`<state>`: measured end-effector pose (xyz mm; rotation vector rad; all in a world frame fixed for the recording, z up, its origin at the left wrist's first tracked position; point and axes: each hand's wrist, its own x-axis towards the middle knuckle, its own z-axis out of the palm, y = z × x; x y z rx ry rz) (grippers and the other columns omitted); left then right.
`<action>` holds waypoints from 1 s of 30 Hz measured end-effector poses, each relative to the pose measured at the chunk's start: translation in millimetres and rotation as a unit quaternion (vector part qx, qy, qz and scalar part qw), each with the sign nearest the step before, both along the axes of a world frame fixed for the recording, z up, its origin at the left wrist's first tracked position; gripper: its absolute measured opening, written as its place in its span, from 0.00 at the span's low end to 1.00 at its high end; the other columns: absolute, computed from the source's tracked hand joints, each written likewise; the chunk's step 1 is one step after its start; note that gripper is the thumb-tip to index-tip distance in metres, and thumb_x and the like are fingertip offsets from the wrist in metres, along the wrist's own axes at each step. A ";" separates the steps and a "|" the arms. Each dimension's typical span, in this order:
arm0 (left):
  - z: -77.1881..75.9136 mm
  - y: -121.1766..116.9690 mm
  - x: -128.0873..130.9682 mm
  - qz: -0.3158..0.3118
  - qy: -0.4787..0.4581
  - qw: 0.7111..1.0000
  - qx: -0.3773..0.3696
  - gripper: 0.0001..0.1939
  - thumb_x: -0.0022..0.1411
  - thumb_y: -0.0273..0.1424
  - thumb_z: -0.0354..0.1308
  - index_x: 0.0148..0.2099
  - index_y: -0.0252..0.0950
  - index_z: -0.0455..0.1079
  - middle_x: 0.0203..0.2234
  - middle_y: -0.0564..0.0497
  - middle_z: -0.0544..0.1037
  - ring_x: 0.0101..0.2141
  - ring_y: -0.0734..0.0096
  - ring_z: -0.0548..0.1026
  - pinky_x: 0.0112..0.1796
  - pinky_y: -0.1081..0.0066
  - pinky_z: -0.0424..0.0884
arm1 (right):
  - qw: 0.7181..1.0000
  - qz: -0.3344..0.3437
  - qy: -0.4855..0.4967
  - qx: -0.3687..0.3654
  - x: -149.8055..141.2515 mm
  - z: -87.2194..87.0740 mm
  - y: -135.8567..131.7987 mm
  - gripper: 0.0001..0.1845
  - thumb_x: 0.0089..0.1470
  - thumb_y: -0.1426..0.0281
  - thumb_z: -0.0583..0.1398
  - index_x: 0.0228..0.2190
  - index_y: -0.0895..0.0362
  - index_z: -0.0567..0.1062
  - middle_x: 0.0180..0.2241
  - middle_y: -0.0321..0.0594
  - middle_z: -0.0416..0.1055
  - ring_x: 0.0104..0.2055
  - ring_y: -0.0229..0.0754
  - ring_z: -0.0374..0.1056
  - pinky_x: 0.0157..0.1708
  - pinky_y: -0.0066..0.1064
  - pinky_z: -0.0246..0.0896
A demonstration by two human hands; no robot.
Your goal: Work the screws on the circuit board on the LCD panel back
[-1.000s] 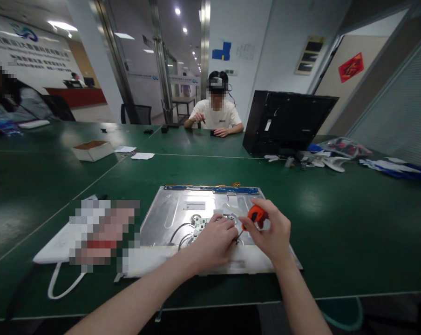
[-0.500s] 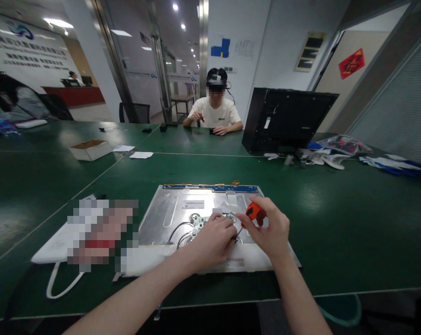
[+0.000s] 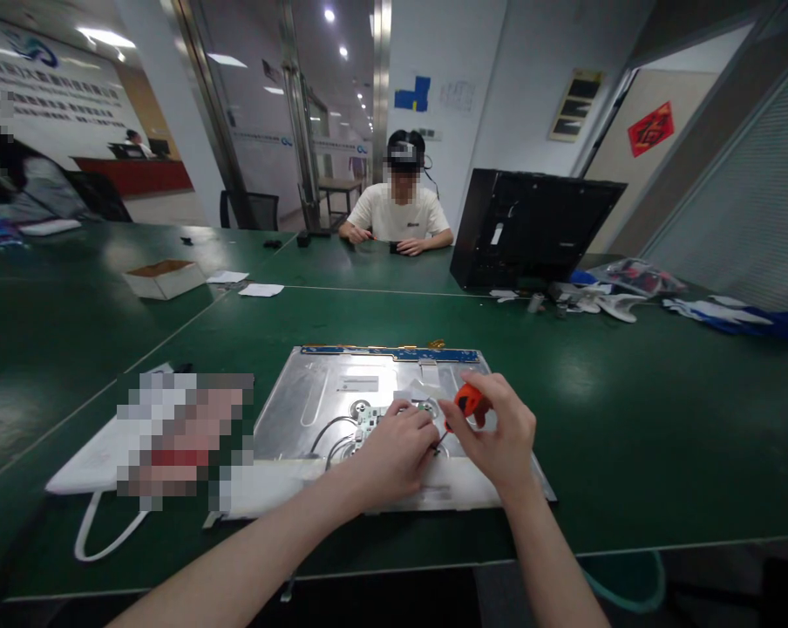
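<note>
Orange screwdriver (image 3: 467, 399) in the grip of the right hand (image 3: 504, 438), beside left hand (image 3: 400, 445) (hold unclear)

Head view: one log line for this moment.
right hand: grips orange-handled screwdriver, tilted | left hand: near screwdriver's lower end, grip unclear | metal panel: beneath both hands, flat on green table

I saw: left hand (image 3: 400, 445) was bare | right hand (image 3: 502, 432) was bare | forearms (image 3: 269, 541) were bare beyond the tabletop (image 3: 662, 419)'s near edge
</note>
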<state>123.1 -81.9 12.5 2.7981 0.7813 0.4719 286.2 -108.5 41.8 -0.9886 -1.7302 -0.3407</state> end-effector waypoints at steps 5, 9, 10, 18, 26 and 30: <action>0.3 -0.6 0.6 0.004 -0.004 1.000 0.003 0.07 0.61 0.25 0.51 0.41 0.35 0.69 0.38 0.46 0.74 0.42 0.60 0.71 0.49 0.57 0.59 | 0.999 0.026 -0.015 -0.038 1.1 2.7 -3.5 0.20 0.56 0.70 0.59 0.51 0.55 0.66 0.32 0.37 0.70 0.21 0.32 0.60 0.22 0.25 0.59; 1.4 -0.6 0.9 0.005 0.009 1.000 0.015 0.05 0.61 0.25 0.51 0.36 0.35 0.68 0.35 0.46 0.74 0.39 0.61 0.71 0.48 0.58 0.59 | 0.997 0.046 0.002 -0.065 4.3 3.5 -7.0 0.19 0.59 0.73 0.53 0.52 0.55 0.65 0.42 0.44 0.72 0.25 0.34 0.66 0.24 0.27 0.62; 1.6 -0.5 0.8 0.004 0.011 1.000 0.016 0.05 0.61 0.25 0.51 0.36 0.35 0.68 0.35 0.46 0.74 0.39 0.61 0.71 0.48 0.58 0.59 | 0.997 0.041 0.009 -0.066 4.8 2.8 -6.9 0.19 0.58 0.73 0.53 0.52 0.55 0.65 0.40 0.43 0.73 0.24 0.33 0.65 0.24 0.27 0.62; -0.5 0.2 -0.9 -0.001 0.002 1.000 0.007 0.07 0.60 0.24 0.52 0.41 0.35 0.69 0.39 0.45 0.75 0.43 0.59 0.71 0.49 0.58 0.58 | 1.000 0.020 -0.008 -0.006 4.7 -0.3 -1.4 0.16 0.53 0.72 0.62 0.44 0.53 0.67 0.29 0.33 0.65 0.21 0.31 0.58 0.21 0.25 0.57; 1.3 -0.7 1.0 0.007 0.004 1.000 0.005 0.05 0.60 0.24 0.51 0.36 0.35 0.68 0.35 0.47 0.74 0.39 0.62 0.71 0.47 0.59 0.59 | 0.995 0.069 -0.004 -0.072 7.5 6.8 -9.1 0.22 0.60 0.73 0.51 0.55 0.54 0.64 0.42 0.44 0.72 0.29 0.37 0.69 0.28 0.29 0.64; 0.0 -0.1 0.5 0.005 0.002 1.000 0.004 0.05 0.60 0.25 0.52 0.37 0.35 0.68 0.36 0.47 0.74 0.40 0.61 0.71 0.48 0.59 0.59 | 0.998 0.040 -0.013 -0.051 7.8 3.1 -5.3 0.18 0.57 0.72 0.57 0.51 0.53 0.67 0.35 0.39 0.71 0.22 0.33 0.63 0.24 0.26 0.61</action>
